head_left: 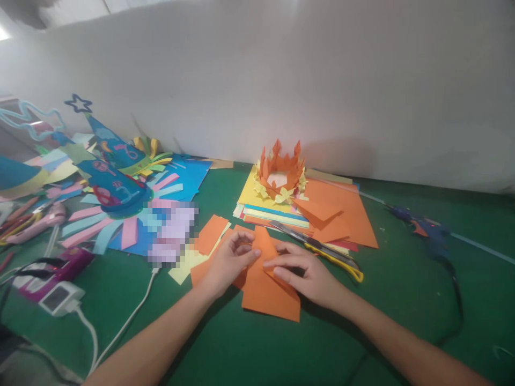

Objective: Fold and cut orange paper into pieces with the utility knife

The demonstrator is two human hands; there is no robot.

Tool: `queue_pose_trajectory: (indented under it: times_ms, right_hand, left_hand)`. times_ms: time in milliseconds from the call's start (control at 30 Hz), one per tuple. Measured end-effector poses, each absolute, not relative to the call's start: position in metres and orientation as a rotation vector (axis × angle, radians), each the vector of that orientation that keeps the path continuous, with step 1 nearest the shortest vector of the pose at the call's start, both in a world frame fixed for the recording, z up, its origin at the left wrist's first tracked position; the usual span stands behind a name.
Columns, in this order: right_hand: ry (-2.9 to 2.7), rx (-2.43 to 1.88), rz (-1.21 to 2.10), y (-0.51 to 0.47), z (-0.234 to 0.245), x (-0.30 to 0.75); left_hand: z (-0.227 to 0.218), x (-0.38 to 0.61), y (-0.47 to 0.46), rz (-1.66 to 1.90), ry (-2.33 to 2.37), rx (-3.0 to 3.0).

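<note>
A folded sheet of orange paper (270, 300) lies between my hands at the near middle of the table. My left hand (231, 260) curls its fingers and pinches the paper's upper left side with the thumb. On the opposite side my right hand (308, 273) grips the folded edge, thumb below and fingers above. The paper narrows toward its top, and part of the fold is hidden by my right fingers. More orange pieces (211, 235) and a pale yellow sheet (181, 271) lie beside my left hand. A yellow-handled utility knife (333, 256) rests just beyond my right hand.
An orange paper crown (279, 174) sits on stacked coloured paper (247, 187). Decorated blue cone hats (115, 182) crowd the left, near a purple power strip (56, 276) with white cables. A blue glue gun (430, 233) lies right, its cord trailing. A pale wall (322, 80) stands behind.
</note>
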State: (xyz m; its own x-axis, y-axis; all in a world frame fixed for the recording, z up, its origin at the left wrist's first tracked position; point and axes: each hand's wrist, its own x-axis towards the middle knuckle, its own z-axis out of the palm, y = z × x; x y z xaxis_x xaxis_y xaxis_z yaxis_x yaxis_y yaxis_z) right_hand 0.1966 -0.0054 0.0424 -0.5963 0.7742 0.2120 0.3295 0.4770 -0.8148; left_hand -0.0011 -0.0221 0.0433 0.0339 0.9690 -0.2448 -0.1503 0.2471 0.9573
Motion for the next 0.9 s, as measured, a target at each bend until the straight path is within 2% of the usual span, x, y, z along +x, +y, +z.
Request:
queue_pose_trajectory:
  times_ms: [300,533,900]
  right_hand:
    - [-1.559,-0.921,1.724,-0.0005,0.0405,0.1937]
    - [-1.645,-1.087,1.760,-0.0022,0.0416,0.1901]
    - [-1.493,-1.038,1.811,-0.0029,0.0403,0.1902]
  left_hand:
    - [0.0430,0.0032,-0.0249,1.051,1.135,0.918]
    - [0.0433,0.0077,-0.0277,1.094,1.075,0.961]
    - [0.0458,0.0040,-0.0287,0.989,1.195,1.029]
